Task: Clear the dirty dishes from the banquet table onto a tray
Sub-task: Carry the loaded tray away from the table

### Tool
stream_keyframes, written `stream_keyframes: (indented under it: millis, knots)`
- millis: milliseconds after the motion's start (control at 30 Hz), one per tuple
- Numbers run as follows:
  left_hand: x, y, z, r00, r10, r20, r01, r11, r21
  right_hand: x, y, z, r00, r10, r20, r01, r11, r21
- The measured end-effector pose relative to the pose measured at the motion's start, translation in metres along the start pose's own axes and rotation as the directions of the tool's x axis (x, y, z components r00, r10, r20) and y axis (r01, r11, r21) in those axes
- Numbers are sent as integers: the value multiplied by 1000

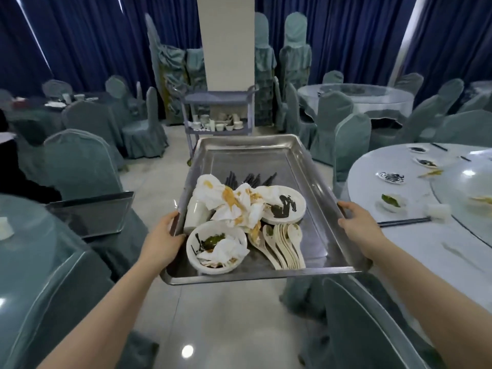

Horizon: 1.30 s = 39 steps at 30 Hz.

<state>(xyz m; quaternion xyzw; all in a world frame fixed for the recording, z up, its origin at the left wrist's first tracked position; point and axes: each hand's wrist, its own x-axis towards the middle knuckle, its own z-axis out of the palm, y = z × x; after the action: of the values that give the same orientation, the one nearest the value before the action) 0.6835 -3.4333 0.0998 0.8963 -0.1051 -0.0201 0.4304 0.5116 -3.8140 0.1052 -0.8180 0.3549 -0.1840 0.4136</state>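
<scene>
A banquet hall with dark blue curtains, a white pillar and covered chairs lies ahead, a service trolley standing at the pillar's foot. The left hand grips the left rim of the steel tray, thumb hooked over the edge and fingers out of sight beneath; the right hand holds the right rim the same way, fingers curled over the lip. Both arms reach forward, nearly straight, carrying the tray level in the air over the floor, between the desks. The load sits crowded in the tray's near left corner: a bowl with napkin scraps, a plate, soiled napkins, nested spoons, dark chopsticks behind. The far half is bare, so the weight likely pulls toward the person; keeping the far edge from tipping up, and walking smoothly, should stop the spoons sliding. The desk at right holds more dirty dishes, so the clearing seems unfinished
</scene>
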Motion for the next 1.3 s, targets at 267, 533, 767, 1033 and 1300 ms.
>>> stream_keyframes:
  millis: [267, 533, 767, 1033, 1300]
  knots:
    - [211, 18, 36, 994, -66, -88, 70, 996, 45, 236, -68, 88, 991, -69, 114, 73, 997, -29]
    - [454, 0, 60, 985, -78, -151, 86, 995, 46, 453, -139, 211, 986, -95, 137, 96, 995, 6]
    - [661, 12, 110, 995, -59, -81, 57, 998, -30, 631, -167, 269, 995, -37, 95, 38, 999, -5]
    - [905, 29, 192, 990, -72, -118, 65, 996, -62, 881, -204, 346, 996, -45, 70, 45, 999, 6]
    - [1113, 35, 224, 964, -177, -198, 171, 984, -49, 1104, -270, 447, 979, -107, 172, 105, 994, 20]
